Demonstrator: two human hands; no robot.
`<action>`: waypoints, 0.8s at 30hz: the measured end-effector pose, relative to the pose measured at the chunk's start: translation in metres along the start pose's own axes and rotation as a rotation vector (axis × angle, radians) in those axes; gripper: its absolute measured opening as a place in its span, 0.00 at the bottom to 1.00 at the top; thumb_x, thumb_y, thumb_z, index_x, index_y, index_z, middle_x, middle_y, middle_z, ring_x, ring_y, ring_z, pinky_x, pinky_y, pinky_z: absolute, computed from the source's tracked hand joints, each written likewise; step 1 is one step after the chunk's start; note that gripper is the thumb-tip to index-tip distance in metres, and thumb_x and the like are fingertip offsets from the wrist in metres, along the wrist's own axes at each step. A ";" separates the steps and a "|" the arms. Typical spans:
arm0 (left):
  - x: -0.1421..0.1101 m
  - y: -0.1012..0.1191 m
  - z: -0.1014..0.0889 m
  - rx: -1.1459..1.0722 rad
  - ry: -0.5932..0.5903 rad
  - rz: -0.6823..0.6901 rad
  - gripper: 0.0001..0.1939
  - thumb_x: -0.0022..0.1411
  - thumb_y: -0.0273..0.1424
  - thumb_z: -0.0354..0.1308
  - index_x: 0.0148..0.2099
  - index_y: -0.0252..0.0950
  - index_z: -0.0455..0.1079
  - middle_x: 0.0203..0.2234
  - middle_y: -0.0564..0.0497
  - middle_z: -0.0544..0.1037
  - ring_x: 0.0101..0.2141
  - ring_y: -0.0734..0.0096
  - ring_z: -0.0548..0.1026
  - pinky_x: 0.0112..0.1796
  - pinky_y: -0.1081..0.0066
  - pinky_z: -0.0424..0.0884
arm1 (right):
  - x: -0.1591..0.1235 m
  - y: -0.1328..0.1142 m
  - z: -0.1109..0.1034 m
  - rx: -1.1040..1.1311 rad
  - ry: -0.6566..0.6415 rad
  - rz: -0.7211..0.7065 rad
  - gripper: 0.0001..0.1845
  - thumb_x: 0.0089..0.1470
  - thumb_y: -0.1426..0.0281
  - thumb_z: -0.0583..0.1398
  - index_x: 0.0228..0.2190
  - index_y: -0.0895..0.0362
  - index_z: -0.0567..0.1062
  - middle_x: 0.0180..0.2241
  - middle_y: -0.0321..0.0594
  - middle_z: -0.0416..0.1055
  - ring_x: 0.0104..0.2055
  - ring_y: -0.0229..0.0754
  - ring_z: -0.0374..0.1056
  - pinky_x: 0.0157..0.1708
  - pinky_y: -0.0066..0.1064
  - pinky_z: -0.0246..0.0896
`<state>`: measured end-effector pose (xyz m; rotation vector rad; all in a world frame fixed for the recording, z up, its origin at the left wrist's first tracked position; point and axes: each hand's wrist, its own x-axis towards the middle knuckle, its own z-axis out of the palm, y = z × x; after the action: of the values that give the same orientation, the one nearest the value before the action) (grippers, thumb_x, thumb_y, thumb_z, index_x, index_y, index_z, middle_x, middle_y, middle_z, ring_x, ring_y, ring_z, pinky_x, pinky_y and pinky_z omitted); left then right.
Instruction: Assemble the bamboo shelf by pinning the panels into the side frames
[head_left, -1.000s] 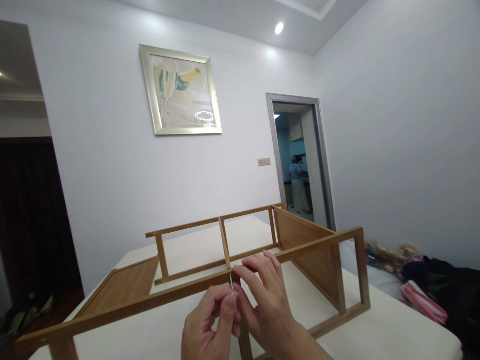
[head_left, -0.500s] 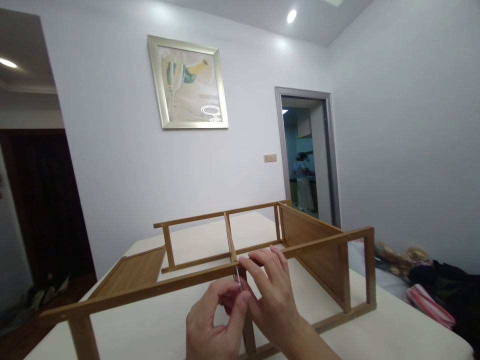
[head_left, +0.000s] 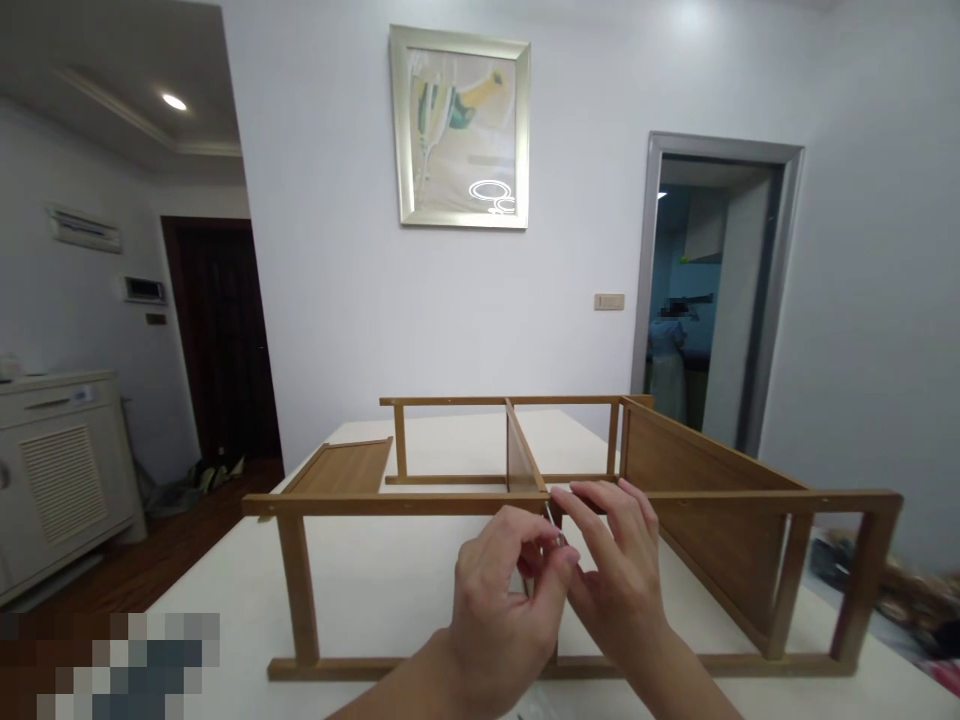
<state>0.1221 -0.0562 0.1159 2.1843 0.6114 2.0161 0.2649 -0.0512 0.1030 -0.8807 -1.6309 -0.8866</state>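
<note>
Since the earlier frames the view is swinging leftward, so the brown wooden frame (head_left: 487, 504) with ladder-like sides is now facing the wearer almost squarely, its straight near top rail (head_left: 420, 505) running level instead of slanting. A white cabinet with a slatted door (head_left: 60, 460) is coming into sight at the far left, and the gilt-edged wall picture (head_left: 461, 130) is sitting farther right.

The hands are hardly changing place on the wood: both are staying where the narrow brown middle board (head_left: 521, 450) is meeting the rail. The left hand (head_left: 502, 590) is pinching a slim, silvery metal rod (head_left: 553, 522) between thumb and fingertips, and the rod is slanting up toward the rail at that joint. The right hand (head_left: 619, 560) is arching just right of it, fingertips resting on the rail; its thumb is partly hidden, so I cannot tell whether it is gripping the rod too.

For the work, this is probably meaning a shifted viewpoint rather than visible progress; how deep the rod is sitting is too small to tell. The frame is standing on a broad white table (head_left: 367, 590).
</note>
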 end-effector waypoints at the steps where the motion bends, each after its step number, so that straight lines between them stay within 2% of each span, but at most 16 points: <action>1: 0.001 0.000 0.000 -0.010 0.001 0.001 0.07 0.58 0.22 0.59 0.37 0.37 0.68 0.26 0.54 0.75 0.24 0.78 0.72 0.27 0.78 0.72 | 0.000 0.000 0.001 -0.001 0.004 -0.005 0.15 0.59 0.72 0.56 0.48 0.59 0.72 0.43 0.49 0.69 0.47 0.49 0.66 0.56 0.52 0.52; 6: 0.002 -0.001 0.000 -0.080 0.005 -0.003 0.07 0.57 0.21 0.60 0.38 0.36 0.69 0.30 0.51 0.75 0.25 0.78 0.72 0.27 0.77 0.72 | -0.003 0.003 0.004 -0.008 0.016 -0.016 0.14 0.60 0.71 0.56 0.48 0.58 0.72 0.43 0.49 0.69 0.47 0.50 0.67 0.56 0.52 0.53; 18: 0.003 -0.003 -0.002 -0.048 -0.030 0.040 0.06 0.57 0.21 0.58 0.37 0.34 0.70 0.29 0.49 0.76 0.26 0.76 0.72 0.28 0.76 0.72 | -0.004 0.004 0.004 -0.001 0.005 -0.024 0.15 0.60 0.71 0.57 0.49 0.58 0.72 0.45 0.50 0.69 0.48 0.50 0.67 0.56 0.53 0.52; 24: -0.001 -0.003 -0.001 0.029 -0.001 0.018 0.07 0.57 0.21 0.60 0.39 0.36 0.70 0.27 0.53 0.77 0.23 0.78 0.72 0.27 0.76 0.72 | -0.005 0.003 0.004 0.011 0.018 -0.024 0.21 0.59 0.73 0.57 0.54 0.60 0.66 0.45 0.49 0.70 0.50 0.49 0.67 0.58 0.52 0.53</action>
<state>0.1204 -0.0545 0.1139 2.2156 0.6271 2.0271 0.2669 -0.0472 0.0983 -0.8455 -1.6325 -0.8985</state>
